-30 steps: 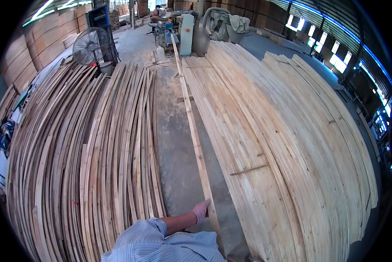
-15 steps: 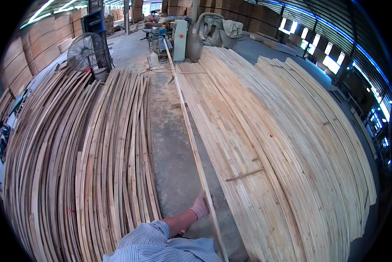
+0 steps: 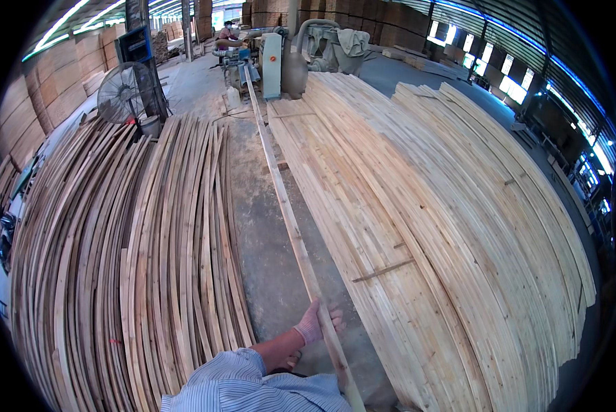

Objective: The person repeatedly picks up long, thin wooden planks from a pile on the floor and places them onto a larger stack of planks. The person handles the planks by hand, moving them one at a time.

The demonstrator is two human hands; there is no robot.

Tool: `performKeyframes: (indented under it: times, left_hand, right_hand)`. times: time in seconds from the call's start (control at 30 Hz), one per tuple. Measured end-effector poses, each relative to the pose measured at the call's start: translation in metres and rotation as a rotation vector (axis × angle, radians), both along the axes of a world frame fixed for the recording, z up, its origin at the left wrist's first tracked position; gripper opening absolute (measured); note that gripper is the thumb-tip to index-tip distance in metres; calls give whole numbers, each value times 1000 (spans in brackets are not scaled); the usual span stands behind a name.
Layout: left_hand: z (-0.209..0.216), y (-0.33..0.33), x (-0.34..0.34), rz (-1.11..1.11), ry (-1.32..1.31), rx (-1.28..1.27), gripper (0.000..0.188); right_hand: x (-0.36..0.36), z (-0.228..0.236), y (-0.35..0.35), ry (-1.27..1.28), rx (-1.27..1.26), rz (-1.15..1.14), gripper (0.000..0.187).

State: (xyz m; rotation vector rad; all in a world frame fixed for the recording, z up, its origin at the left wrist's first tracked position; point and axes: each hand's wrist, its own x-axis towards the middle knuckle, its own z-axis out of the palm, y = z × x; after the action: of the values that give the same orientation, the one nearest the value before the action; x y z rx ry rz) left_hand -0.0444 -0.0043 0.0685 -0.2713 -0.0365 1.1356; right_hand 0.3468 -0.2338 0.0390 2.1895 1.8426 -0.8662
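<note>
A long, narrow wooden strip (image 3: pixel 292 230) runs from the machine at the far end down past the lower edge of the picture. My left hand (image 3: pixel 312 324), in a pale pinkish work glove, is closed round it close to my body. The palm lies at the strip's left side and the fingertips show on its right, slightly blurred. My left forearm (image 3: pixel 277 351) comes out of a blue-and-white striped sleeve (image 3: pixel 229 378). My right hand does not show.
Long rough strips (image 3: pixel 174 240) lie stacked at left; a broad pile of paler strips (image 3: pixel 417 226) fills the right. A pale green machine cabinet (image 3: pixel 271 65), a person (image 3: pixel 227 33) and a standing fan (image 3: pixel 124 91) are farther off. Concrete floor (image 3: pixel 260 254) runs between the piles.
My left hand sits slightly higher in the picture, and its fingertips now show right of the strip. The strip's far part and the background have shifted left as the view turned.
</note>
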Motion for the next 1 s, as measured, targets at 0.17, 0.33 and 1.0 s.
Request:
performKeyframes:
  times: [0.17,0.33,1.0]
  left_hand:
    - [11,10,-9,-43,87,-37,70]
    - [13,50,-49,-16,253,-116,73]
    - [-60,-78,75,-582,924,302,21]
  right_hand:
    - [1,0,1,-11,-4,-1,45]
    - [0,-2,2,-17,-10,-9,44]
    - [-56,27,54,190,247,20,42]
